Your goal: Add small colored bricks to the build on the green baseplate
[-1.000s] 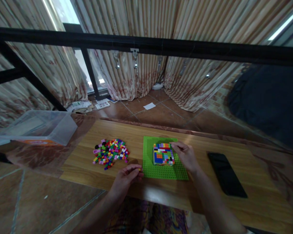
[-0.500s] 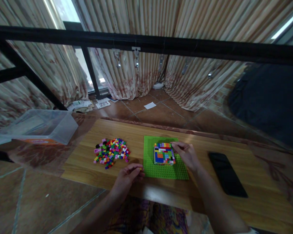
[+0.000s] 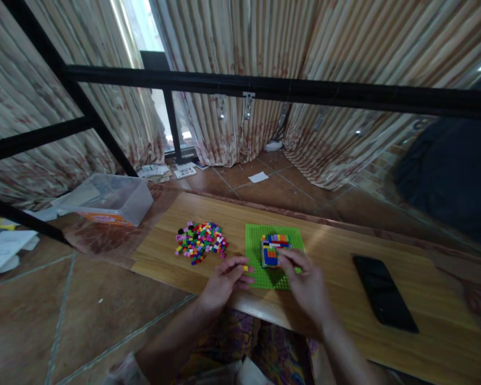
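A green baseplate (image 3: 255,270) lies on the wooden table (image 3: 336,251). On it stands a small flat build of many-coloured bricks (image 3: 273,247). My right hand (image 3: 307,286) covers the build's near right part, its fingers bunched together against it and slightly blurred. Whether it holds anything is hidden. My left hand (image 3: 224,279) rests at the baseplate's near left corner, pinched on a small yellow brick (image 3: 245,267). A loose pile of coloured bricks (image 3: 201,242) lies to the left of the baseplate, just beyond my left hand.
A black phone (image 3: 385,293) lies face up on the table to the right. A clear plastic box (image 3: 114,197) sits off the table's left end. A black metal frame bar (image 3: 264,88) crosses in front of curtains; the floor is tiled.
My right hand has slid from the build's far right corner toward me, over its near side. My left hand has edged right to the baseplate. The view has shifted.
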Motion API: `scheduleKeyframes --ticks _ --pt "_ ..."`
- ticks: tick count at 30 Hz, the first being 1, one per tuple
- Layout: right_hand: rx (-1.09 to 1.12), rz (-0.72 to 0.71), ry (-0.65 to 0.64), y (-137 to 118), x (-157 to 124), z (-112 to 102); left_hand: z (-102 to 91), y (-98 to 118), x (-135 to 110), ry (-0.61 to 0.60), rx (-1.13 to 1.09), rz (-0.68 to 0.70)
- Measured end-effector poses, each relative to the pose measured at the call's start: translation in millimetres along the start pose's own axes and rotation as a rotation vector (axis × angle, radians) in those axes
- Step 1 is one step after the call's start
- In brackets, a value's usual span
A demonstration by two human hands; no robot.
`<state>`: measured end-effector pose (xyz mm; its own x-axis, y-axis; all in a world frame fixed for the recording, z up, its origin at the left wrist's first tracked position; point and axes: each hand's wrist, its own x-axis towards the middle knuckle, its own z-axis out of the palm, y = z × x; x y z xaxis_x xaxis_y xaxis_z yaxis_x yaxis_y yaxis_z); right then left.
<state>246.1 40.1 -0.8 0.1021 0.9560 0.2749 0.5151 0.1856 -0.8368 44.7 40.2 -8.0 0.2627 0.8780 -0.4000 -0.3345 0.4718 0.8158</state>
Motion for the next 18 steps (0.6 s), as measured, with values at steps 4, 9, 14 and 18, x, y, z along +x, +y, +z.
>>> scheduleKeyframes --ticks 4,9,14,18 --pt "-0.053 -0.091 -0.185 -25.2 -33.4 24.6 9.2 -2.0 -4.0 -0.098 0.06 -0.006" --pt "-0.041 -0.087 -0.079 -16.5 -46.6 24.0 21.6 -4.5 -5.6 -0.146 0.158 -0.009" --pt "-0.067 0.118 0.222 5.1 -28.0 1.6 23.6 -9.7 3.4 -0.073 0.239 0.061" --pt "-0.172 0.247 0.329 19.6 -0.9 -7.9 16.3 -16.2 14.2 -0.013 0.419 0.205"
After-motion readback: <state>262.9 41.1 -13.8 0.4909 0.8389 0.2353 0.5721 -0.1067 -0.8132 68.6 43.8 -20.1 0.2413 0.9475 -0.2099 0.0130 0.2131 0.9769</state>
